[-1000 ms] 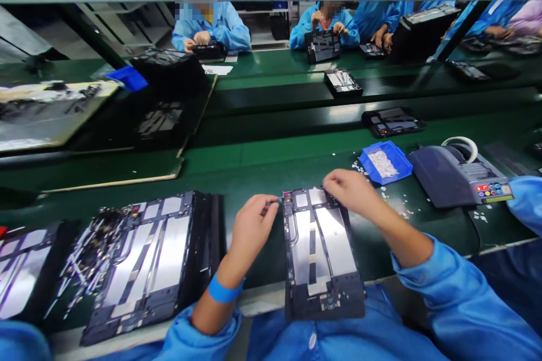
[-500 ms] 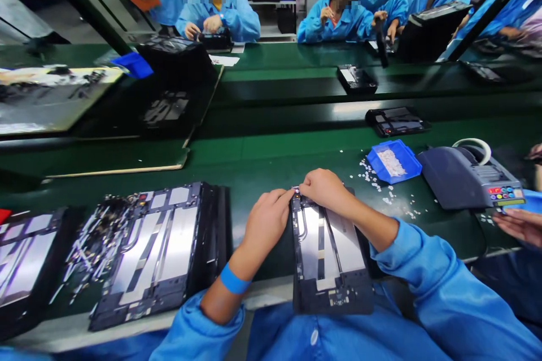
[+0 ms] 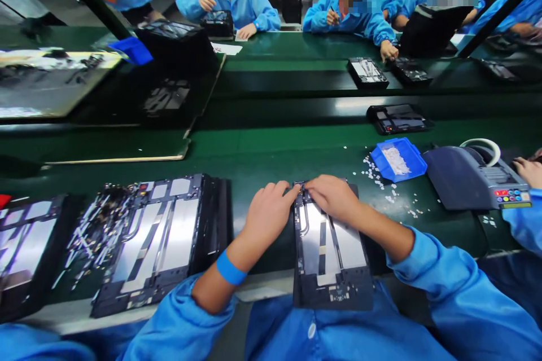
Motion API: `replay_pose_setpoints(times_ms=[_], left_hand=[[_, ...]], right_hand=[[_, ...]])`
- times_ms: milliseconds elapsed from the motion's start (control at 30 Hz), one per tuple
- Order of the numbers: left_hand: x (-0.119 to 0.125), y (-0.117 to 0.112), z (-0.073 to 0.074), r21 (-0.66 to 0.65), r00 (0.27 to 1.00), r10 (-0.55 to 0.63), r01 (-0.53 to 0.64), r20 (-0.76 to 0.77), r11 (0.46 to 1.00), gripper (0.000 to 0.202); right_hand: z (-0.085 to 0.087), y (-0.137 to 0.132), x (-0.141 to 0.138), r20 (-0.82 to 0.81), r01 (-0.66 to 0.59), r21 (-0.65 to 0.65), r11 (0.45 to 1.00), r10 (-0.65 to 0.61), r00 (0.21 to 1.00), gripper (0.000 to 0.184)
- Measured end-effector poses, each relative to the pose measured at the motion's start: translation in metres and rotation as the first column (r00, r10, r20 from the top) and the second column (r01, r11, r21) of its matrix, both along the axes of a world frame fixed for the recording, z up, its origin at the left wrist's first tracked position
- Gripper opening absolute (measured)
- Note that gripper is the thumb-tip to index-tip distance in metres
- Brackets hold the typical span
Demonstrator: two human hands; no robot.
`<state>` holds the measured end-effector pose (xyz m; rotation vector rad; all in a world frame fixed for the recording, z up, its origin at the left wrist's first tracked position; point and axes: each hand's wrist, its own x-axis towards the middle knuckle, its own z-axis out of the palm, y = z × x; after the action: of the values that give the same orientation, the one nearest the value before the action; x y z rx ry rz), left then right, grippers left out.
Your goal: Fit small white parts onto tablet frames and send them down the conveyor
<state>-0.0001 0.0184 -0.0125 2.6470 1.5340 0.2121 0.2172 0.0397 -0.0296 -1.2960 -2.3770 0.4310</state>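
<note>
One opened flat device (image 3: pixel 339 256), silver panels and dark strips facing up, lies at the near edge of the green bench (image 3: pixel 254 149), its lower end reaching past the edge over the person's lap. Left hand (image 3: pixel 271 213) and right hand (image 3: pixel 336 198) are close together at its far end, fingertips nearly meeting by the top-left corner; from where I stand, cannot tell whether any small part is pinched. Blue band (image 3: pixel 231 267) on left wrist. To the person's left: a similar opened device (image 3: pixel 182 231) atop a dark stack, a tangled heap of thin strips (image 3: pixel 91 231) just beside it. To the right, farther back: blue tray (image 3: pixel 418 163) holding small white pieces, loose white bits (image 3: pixel 392 189) near it, then a grey machine (image 3: pixel 459 180) with coloured buttons. Opposite: co-workers in blue, one co-worker's hand (image 3: pixel 388 51) at a dark device (image 3: pixel 411 71).
</note>
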Motion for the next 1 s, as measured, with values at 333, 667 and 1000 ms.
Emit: replay_pose_setpoints(times_ms=[333,667,1000], left_hand=[[0.003,0.038,-0.004,-0.3,0.838,0.31,-0.186,0.449,0.936,0.035],[0.016,0.058,0.004,-0.632,0.805,0.428,-0.087,0.411,0.77,0.037],[0.01,0.061,0.004,-0.657,0.779,0.465,-0.092,0.42,0.748,0.048]], right_hand=[[0.004,-0.001,0.008,0.174,-0.249,0.091,0.964,0.23,0.957,0.032],[0.023,-0.059,0.13,-0.49,0.495,-0.11,0.862,-0.48,0.727,0.026],[-0.016,-0.13,0.298,-0.691,0.706,-0.649,0.284,-0.607,-0.391,0.034]])
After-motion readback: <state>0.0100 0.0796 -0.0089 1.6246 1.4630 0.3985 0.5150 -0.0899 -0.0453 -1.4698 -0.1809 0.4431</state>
